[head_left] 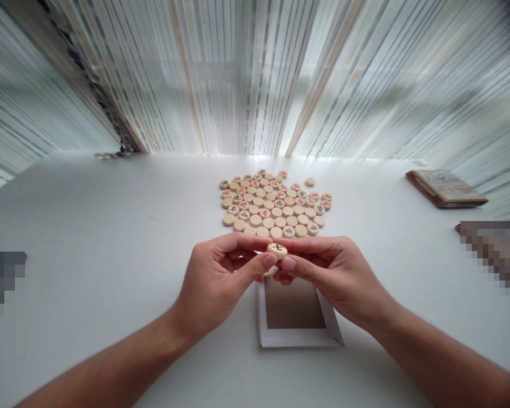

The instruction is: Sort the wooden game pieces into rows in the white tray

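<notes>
Between the fingertips of both hands is a round wooden xiangqi piece (277, 251), its face marked with a black character. My left hand (225, 275) pinches its left side with thumb and forefinger. From the right, my right hand (329, 272) grips the same piece in a similar pinch. Below the fingers lies an open shallow box (300, 338) with white walls and a brown bottom. Another piece (267, 272) shows partly behind my left thumb, near the box's far left corner. Beyond my hands many xiangqi pieces (276, 212) lie flat, some blank side up, others with red or black characters.
A single blank piece (310, 182) lies apart behind the cluster. At the right stands a flat brown box (446, 188) with a picture on top. Striped curtains (238, 79) hang along the far edge of the white table (161, 226). Pixelated patches cover both sides.
</notes>
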A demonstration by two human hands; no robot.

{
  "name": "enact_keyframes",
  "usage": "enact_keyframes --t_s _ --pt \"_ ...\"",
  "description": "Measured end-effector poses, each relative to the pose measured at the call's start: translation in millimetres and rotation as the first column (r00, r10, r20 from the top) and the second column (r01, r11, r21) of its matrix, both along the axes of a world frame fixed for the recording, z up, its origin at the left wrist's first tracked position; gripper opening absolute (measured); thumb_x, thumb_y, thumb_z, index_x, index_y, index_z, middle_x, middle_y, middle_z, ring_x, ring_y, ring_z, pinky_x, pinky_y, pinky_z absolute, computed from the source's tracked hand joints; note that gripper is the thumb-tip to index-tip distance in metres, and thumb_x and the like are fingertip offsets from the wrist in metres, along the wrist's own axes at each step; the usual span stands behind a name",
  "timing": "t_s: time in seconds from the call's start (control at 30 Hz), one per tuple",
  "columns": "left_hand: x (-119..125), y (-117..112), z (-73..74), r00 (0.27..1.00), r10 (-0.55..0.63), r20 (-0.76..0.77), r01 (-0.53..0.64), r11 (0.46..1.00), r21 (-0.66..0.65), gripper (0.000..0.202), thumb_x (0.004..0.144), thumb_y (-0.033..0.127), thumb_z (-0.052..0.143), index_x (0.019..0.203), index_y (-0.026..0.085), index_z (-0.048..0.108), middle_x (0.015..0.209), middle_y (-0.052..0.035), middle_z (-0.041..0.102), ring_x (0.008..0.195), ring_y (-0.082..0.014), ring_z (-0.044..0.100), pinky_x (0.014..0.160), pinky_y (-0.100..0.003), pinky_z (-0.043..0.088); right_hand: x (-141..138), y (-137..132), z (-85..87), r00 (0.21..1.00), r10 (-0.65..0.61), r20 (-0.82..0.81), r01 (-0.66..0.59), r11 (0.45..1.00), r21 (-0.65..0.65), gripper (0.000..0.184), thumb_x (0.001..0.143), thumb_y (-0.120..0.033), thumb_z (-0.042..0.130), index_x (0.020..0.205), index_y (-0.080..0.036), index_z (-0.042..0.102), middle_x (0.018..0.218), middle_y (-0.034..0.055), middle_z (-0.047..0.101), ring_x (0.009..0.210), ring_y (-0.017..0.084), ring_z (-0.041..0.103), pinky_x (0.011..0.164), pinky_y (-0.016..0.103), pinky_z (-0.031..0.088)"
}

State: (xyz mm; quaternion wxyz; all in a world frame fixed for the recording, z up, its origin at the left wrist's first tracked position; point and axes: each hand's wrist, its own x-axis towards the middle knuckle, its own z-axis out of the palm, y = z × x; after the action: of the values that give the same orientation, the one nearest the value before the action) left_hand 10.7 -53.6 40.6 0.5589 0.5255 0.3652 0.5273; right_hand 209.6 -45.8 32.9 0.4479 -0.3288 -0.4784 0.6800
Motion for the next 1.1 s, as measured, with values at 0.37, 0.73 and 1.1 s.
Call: enact_keyframes --t_s 0.37,0.73,1.1 --pt "-1.5 -4.9 -5.6 0.990 0.042 -0.134 -0.029 0.995 0.098 0.020 0.087 0.013 0.085 0.106 0.018 0.085 0.089 -0.0017 0.085 0.075 -0.0117 0.080 0.067 -0.014 0.065 0.9 -0.9 5.4 0.992 0.011 0.125 -0.020 0.997 0.068 0.021 0.093 -0.037 0.084 0.082 -0.019 0.088 0.072 0.0039 0.081 0.062 0.011 0.075 0.063 0.016 0.063" --pt "-0.2 -3.5 -8.1 0.989 -0.080 -0.127 0.088 0.994 0.061 0.026 0.089 0.012 0.083 0.114 0.019 0.084 0.090 -0.0033 0.085 0.077 -0.0139 0.081 0.071 -0.017 0.066 -3.0 -0.1 7.3 0.999 0.015 0.050 -0.012 0.998 -0.058 0.028 0.073 -0.033 0.099 0.089 -0.015 0.084 0.066 0.0021 0.076 0.054 0.011 0.068 0.052 0.019 0.058" --pt "-0.7 -7.3 -1.1 0.941 -0.042 -0.336 0.138 0.954 0.268 0.023 0.091 0.011 0.081 0.113 0.019 0.085 0.091 -0.0043 0.086 0.077 -0.0155 0.080 0.075 -0.021 0.066 -0.4 -4.4 7.9 0.987 0.025 0.160 -0.012 0.997 -0.080 0.034 0.078 -0.039 0.096 0.071 -0.014 0.073 0.050 -0.0011 0.064 0.042 0.009 0.055 0.041 0.017 0.044"
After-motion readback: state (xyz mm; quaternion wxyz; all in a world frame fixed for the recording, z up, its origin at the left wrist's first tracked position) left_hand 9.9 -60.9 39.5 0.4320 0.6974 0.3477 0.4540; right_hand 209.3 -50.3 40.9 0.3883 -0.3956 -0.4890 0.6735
